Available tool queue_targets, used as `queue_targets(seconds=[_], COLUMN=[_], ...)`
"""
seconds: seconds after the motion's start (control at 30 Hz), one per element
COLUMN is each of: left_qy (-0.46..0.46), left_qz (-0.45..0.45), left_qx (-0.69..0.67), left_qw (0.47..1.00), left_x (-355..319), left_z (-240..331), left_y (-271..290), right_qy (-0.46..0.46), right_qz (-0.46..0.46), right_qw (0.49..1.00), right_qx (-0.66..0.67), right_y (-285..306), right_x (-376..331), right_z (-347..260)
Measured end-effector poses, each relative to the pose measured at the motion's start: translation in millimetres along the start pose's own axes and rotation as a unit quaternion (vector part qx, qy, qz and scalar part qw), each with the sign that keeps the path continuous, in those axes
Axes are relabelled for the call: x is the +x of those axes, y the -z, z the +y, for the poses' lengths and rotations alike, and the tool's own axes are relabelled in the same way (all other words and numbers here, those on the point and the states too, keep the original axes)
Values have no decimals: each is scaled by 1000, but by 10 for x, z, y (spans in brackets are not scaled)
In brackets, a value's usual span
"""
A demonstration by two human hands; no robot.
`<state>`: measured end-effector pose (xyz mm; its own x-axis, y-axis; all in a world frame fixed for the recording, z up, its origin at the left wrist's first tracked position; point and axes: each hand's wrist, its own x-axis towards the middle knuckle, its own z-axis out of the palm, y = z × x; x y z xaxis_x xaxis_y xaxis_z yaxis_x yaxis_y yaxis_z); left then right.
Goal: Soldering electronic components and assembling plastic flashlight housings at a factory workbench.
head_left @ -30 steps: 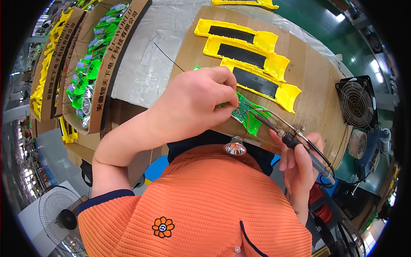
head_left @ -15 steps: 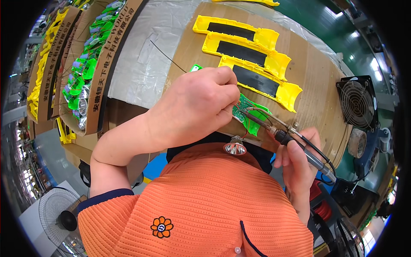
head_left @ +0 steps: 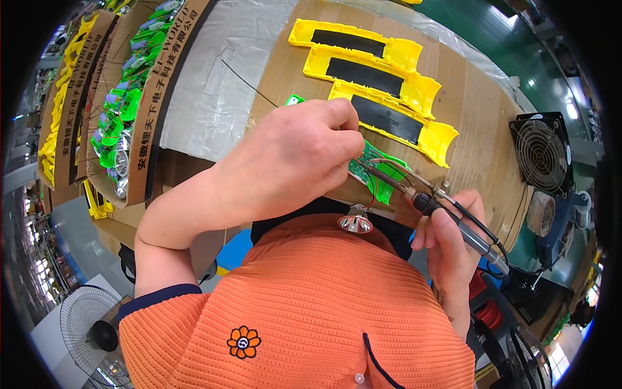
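Note:
My right hand point(head_left: 453, 240) grips a soldering iron point(head_left: 453, 225) with a thin metal feed tube along it. The iron's tip rests at or just above a green circuit board point(head_left: 364, 167), set in a bright green plastic housing point(head_left: 383, 193). Over the housing's left part lies my left hand point(head_left: 304, 152), its fingers pinched close to the iron's tip; what they hold is hidden. A silver lamp reflector point(head_left: 355, 220) hangs by thin wires at the table's near edge. From beyond my left hand a thin dark wire point(head_left: 249, 83) sticks out.
Three yellow shells with black pads point(head_left: 387, 120) lie beyond my hands on a cardboard sheet point(head_left: 476, 107). To the left stand cardboard boxes point(head_left: 170, 84) holding green assemblies and yellow parts. A square black fan point(head_left: 543, 154) stands at the right; a round fan point(head_left: 91, 324) is lower left.
The iron's tip has shifted slightly left over the board. My left hand has barely moved and stays pinched; the reflector hangs in the same place.

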<state>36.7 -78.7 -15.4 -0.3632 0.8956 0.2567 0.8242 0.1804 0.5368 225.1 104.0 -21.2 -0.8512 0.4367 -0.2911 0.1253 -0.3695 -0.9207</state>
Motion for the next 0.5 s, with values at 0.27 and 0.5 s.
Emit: queue_targets(seconds=[0.27,0.5], left_qy=[-13,-11], left_qz=[-7,-44], left_qx=[-2,11], left_qw=[1000,999], left_x=[9,-3], left_z=[-23,-10], left_y=[4,43], right_qy=[101,119], right_qz=[42,125], right_qw=[993,979], right_qx=[50,105], right_y=[223,547], right_x=[-29,7], right_z=[-4,57])
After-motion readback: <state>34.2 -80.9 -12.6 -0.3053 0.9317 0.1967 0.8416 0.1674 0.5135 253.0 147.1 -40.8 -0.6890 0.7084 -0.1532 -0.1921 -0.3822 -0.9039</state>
